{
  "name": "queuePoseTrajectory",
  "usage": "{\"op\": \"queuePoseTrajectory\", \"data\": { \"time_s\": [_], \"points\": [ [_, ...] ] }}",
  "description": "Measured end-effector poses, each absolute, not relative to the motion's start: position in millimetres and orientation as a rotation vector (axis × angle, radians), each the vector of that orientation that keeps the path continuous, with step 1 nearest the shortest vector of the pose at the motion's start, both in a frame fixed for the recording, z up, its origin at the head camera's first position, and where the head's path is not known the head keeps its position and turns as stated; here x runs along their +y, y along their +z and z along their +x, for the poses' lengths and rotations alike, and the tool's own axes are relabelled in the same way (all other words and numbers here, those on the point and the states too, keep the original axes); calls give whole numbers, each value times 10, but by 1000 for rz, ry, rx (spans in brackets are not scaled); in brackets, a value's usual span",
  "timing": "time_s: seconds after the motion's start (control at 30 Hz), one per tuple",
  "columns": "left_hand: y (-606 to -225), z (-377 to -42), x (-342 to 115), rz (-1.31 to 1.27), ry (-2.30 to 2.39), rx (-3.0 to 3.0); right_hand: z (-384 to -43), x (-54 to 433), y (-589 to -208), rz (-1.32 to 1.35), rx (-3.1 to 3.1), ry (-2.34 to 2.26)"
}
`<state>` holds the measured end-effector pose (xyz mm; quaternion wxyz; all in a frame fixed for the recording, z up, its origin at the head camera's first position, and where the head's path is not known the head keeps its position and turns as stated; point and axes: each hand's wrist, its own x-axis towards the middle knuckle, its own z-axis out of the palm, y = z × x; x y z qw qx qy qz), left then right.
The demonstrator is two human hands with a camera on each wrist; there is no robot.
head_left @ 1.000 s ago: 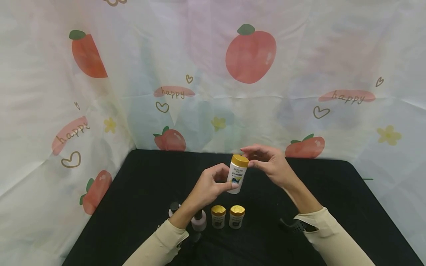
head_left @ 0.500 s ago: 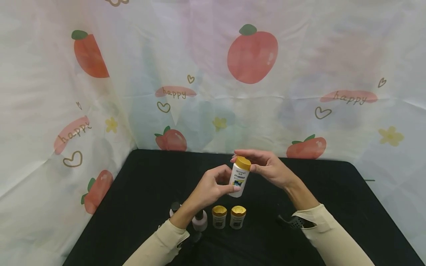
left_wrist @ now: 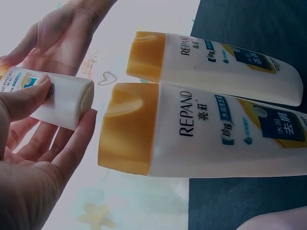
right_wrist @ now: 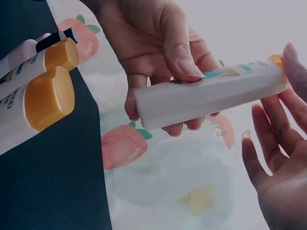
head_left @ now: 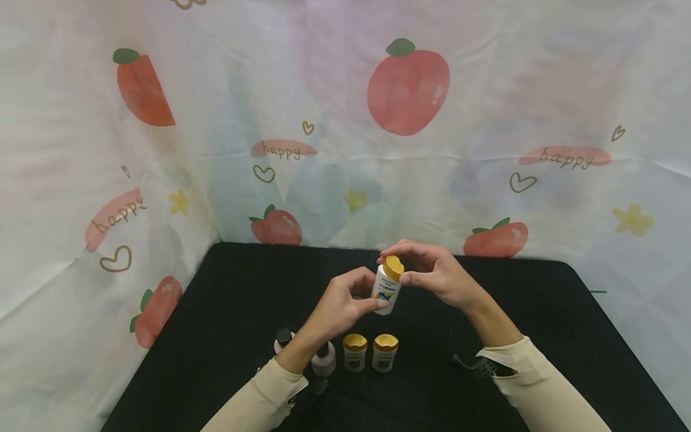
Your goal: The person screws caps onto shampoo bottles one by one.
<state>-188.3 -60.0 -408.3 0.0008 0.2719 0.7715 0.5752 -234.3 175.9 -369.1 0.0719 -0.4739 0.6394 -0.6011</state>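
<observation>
A white shampoo bottle (head_left: 385, 289) with a golden cap (head_left: 393, 267) is held up over the black table, its top leaning slightly right. My left hand (head_left: 345, 303) grips its body, with the thumb across the printed label and the fingers behind. On the other side, my right hand (head_left: 439, 275) pinches the cap, thumb at its near right edge and fingertips at its far left. In the right wrist view, the left fingers wrap under the bottle (right_wrist: 192, 103), and its base points away from the right hand (right_wrist: 288, 187).
Two matching shampoo bottles (head_left: 354, 354) (head_left: 385, 354) stand upright on the table (head_left: 259, 282) below the held one. To their left are pinkish bottles with black tops (head_left: 323, 361), partly covered by the left forearm. A printed curtain (head_left: 345, 180) hangs behind the table.
My right hand has come in over the cap, from thumb at its side to a pinch across it. The cap now looks turned. The left hand stays nearly in place.
</observation>
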Motion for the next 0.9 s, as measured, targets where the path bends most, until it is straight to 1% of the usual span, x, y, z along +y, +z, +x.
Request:
{"op": "queuePoseTrajectory", "data": {
  "time_s": [0.9],
  "points": [
    [-4109,-1865,-569,792,1785,2535,-2267,1690,-3732,-1158,2194,-1880]
  ]
}}
